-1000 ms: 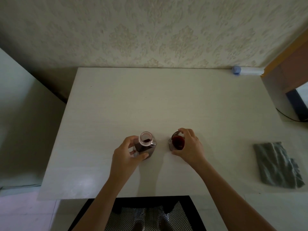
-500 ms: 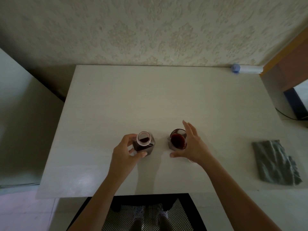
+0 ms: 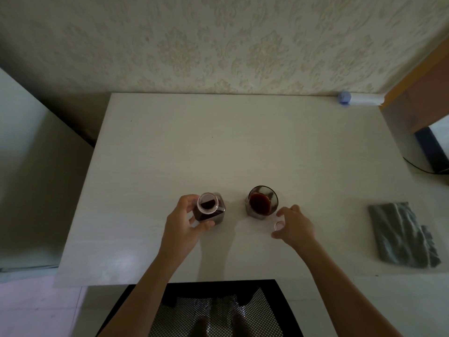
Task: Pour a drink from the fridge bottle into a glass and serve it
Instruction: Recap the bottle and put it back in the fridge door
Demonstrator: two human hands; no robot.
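A square clear bottle (image 3: 211,208) of dark red drink stands uncapped on the white table (image 3: 218,142), near the front edge. My left hand (image 3: 179,224) grips it from the left, fingers behind and thumb in front. To its right stands a glass (image 3: 262,203) holding dark red drink, with nothing touching it. Just right of the glass, my right hand (image 3: 297,229) arches over a small clear cap (image 3: 279,225) lying on the table. Thumb and forefinger sit on either side of the cap with a gap between them.
A crumpled grey cloth (image 3: 403,237) lies at the table's right edge. A white roll with a blue end (image 3: 359,99) sits at the back right by the wall. A black mesh chair (image 3: 213,310) is below the front edge. A white cabinet (image 3: 29,166) stands left.
My right hand let go of the glass, opened, and drew back to the right over the cap. The left hand kept hold of the bottle.
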